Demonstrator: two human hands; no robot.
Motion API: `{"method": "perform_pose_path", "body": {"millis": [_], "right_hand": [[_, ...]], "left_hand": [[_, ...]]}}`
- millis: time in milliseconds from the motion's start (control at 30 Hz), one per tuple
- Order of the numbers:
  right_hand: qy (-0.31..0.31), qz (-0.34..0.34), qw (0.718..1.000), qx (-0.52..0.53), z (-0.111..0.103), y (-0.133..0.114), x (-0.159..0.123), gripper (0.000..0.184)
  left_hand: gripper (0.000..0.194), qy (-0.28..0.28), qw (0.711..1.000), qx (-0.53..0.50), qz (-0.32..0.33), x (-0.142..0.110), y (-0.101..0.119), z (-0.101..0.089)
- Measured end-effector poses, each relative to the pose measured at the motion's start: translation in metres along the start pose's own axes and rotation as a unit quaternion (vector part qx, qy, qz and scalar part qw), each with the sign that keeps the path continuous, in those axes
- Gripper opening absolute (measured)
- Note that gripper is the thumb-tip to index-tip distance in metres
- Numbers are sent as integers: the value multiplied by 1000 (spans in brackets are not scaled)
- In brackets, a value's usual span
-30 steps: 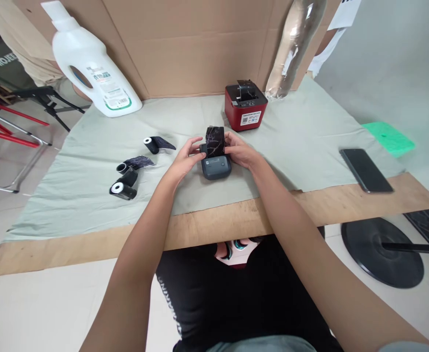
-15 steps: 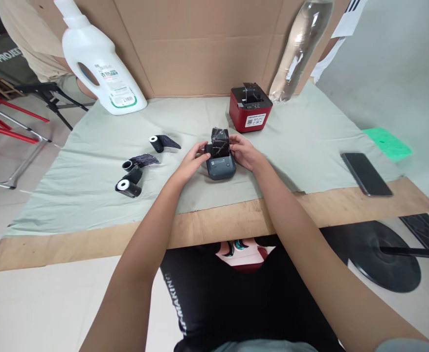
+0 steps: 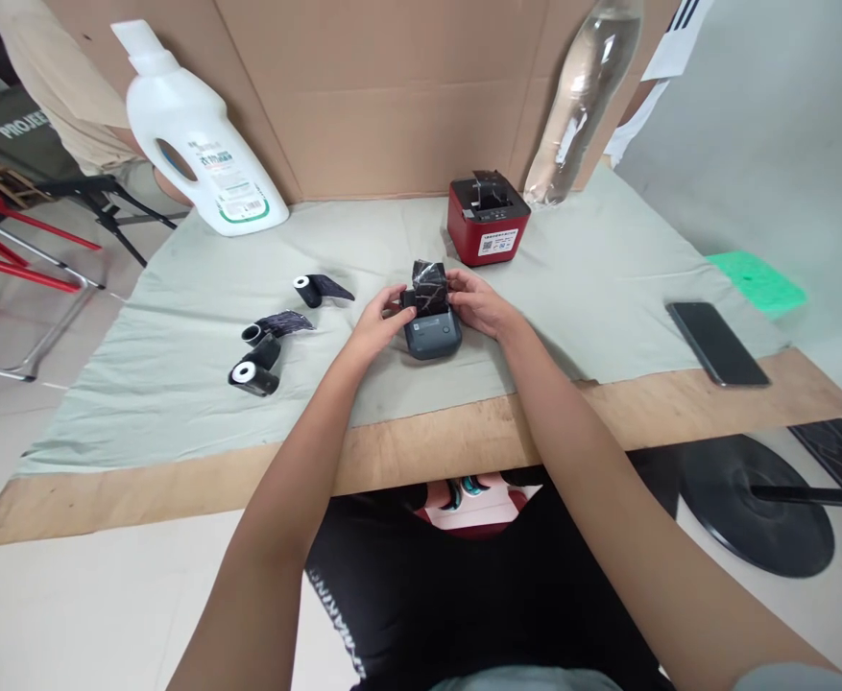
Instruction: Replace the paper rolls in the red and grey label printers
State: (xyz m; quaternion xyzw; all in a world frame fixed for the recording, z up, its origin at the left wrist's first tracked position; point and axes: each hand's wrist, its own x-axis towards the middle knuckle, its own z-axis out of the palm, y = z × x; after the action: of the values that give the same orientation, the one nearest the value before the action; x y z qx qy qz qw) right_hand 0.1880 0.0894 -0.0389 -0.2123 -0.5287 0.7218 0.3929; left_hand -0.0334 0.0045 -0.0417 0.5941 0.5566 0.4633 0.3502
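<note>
A small dark grey label printer sits on the cloth in front of me, with a shiny black patterned strip standing up from its back part. My left hand grips the printer's left side, thumb on top near the strip. On the other side, my right hand has its fingers curled against the right edge by the strip. Its fingertips are partly hidden. Behind the printer stands a red printer with a similar black strip sticking out of its top.
Several rolls of black strip lie on the left of the cloth. A white jug and a clear water bottle stand against the cardboard. A phone lies at right, near the wooden front edge.
The view has tilted slightly, so everything sits a little lower in the picture. Both hands stay at the label printer, with only small finger shifts.
</note>
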Motion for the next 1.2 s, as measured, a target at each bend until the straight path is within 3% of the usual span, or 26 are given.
{"method": "perform_pose_path", "body": {"millis": [200, 433, 733, 833, 900, 1000, 1067, 1133, 1200], "right_hand": [[24, -11, 999, 21, 5, 3, -1, 44], [29, -3, 999, 34, 2, 4, 1, 45], [25, -17, 999, 20, -3, 10, 4, 44], [29, -14, 999, 23, -1, 9, 4, 44], [35, -12, 999, 24, 0, 8, 4, 44], [42, -8, 999, 8, 1, 7, 3, 41], [54, -5, 998, -25, 2, 6, 3, 36], [74, -8, 995, -70, 8, 5, 1, 29], [105, -27, 989, -104, 17, 5, -2, 23]], "left_hand": [[55, 12, 999, 32, 32, -4, -7, 2], [29, 55, 977, 144, 147, -10, 2, 6], [18, 76, 967, 155, 185, -14, 8, 12], [29, 61, 973, 154, 162, -13, 7, 7], [45, 17, 978, 141, 153, -13, 6, 1], [116, -97, 972, 155, 146, -16, 7, -9], [143, -145, 962, 189, 135, -19, 9, -13], [142, -153, 955, 219, 128, -23, 13, -12], [128, -142, 952, 236, 133, -27, 18, -10]]}}
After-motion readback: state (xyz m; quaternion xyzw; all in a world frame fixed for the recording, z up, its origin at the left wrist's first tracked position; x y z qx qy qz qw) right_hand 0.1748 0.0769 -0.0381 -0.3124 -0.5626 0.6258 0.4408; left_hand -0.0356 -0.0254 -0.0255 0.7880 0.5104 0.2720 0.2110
